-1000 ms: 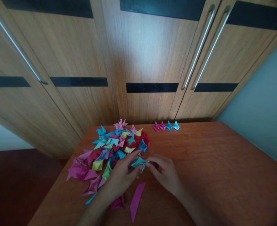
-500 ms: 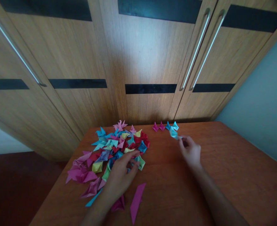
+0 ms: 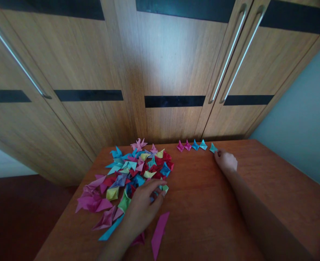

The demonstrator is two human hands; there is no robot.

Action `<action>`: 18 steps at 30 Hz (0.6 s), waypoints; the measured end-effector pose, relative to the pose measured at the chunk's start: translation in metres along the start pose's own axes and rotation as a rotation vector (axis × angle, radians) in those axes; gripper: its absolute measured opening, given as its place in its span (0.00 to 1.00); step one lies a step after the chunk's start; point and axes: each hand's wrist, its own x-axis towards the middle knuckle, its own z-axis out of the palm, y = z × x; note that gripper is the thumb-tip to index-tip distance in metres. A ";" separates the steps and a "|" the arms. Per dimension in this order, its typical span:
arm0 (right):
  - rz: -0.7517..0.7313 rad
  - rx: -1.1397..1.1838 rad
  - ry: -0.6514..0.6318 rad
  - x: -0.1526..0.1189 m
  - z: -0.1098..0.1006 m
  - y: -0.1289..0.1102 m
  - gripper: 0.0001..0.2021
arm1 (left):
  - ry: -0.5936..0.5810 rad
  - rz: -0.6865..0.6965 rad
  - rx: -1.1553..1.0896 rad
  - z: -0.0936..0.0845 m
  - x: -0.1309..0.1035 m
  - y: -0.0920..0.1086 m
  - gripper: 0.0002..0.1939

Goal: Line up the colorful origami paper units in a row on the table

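Both hands are kept apart: by the fingertips of the right hand (image 3: 226, 161) a teal folded piece (image 3: 213, 148) is pinched at the right end of a row, while the left hand (image 3: 143, 204) is loosely curled beside the pile (image 3: 120, 180), close to a green piece (image 3: 165, 189); whether that one is gripped cannot be told. The teal piece seems to be being placed, next to two magenta pieces (image 3: 179, 146), a blue piece (image 3: 195, 145) and a light blue piece (image 3: 203, 145). For it to be left upright and in line, a gentle parting of the fingertips would be called for, as such light paper could easily be tipped.

A magenta strip (image 3: 160, 233) is laid near the front of the reddish-brown wooden surface (image 3: 198, 195). Behind, the room is filled by wood-grained cabinet doors (image 3: 170, 61), crossed by dark bands (image 3: 174, 102) and fitted with long metal handles (image 3: 228, 54); at the right a pale bluish wall (image 3: 306, 94) is seen
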 end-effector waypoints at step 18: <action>-0.023 -0.041 -0.026 0.026 0.009 -0.003 0.21 | -0.033 0.013 0.008 0.000 0.000 -0.001 0.14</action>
